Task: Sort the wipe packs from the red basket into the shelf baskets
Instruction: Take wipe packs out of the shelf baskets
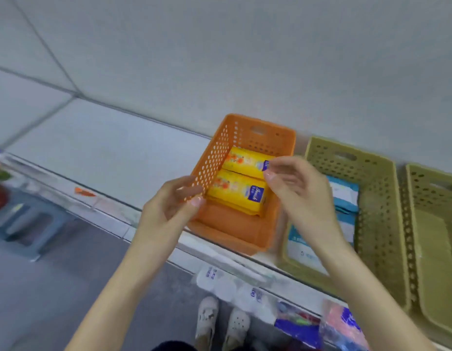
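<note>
On the shelf, orange basket holds two yellow packs; both grips apart.

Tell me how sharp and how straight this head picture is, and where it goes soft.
Head view: wide-angle bend slants the shelf edge; lighting flat, no glare; yellow packs in the orange basket fairly crisp; both hands, left hand and right hand, slightly smeared; lower-shelf goods and blue stool blurred.

Single head-worn wide-angle cam, looking fwd and steeply down over a white shelf, close range. Horizon tilted; wall fills upper half. Orange basket sits mid-frame, wearer's shoes at bottom edge. No 2nd view, so no shared area.
</note>
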`<state>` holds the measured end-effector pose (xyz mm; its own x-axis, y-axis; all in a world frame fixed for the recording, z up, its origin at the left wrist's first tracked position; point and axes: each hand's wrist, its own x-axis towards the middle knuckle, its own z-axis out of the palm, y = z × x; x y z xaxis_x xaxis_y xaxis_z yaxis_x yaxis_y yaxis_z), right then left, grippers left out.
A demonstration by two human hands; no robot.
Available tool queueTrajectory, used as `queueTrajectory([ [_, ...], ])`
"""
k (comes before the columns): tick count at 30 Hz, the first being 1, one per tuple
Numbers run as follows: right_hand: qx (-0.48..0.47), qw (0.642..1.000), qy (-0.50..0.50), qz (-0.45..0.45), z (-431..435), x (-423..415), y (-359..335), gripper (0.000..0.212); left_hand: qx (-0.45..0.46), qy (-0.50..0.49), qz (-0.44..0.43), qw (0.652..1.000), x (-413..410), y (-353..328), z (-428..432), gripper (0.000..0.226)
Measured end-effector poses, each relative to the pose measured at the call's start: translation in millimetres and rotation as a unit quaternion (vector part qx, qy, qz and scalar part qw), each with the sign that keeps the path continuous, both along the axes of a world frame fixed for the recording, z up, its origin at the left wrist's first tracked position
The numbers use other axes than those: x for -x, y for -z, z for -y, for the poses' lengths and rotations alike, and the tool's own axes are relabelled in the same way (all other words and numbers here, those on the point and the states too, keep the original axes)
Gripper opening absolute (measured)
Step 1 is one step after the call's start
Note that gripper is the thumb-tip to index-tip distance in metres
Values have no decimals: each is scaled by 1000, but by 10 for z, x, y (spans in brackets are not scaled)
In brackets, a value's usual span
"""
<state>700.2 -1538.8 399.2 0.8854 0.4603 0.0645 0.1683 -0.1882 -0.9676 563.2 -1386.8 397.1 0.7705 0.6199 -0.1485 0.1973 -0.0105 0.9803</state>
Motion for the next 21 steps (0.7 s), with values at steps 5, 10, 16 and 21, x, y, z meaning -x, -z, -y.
queueTrajectory([
  [5,-13,986,-164,30,-915,741,-27,17,23,-148,44,988,907,-141,-601,39],
  [10,22,958,-284,5,-1890,1558,215,31,12,-234,17,972,1936,56,-1217,37],
  [16,54,941,-321,-95,-2964,2635,870,43,68,-329,-61,940,3067,1099,-1976,27],
  [21,148,920,-337,-136,-3687,3410,1392,54,111,-389,-100,909,3840,1545,-2496,36],
])
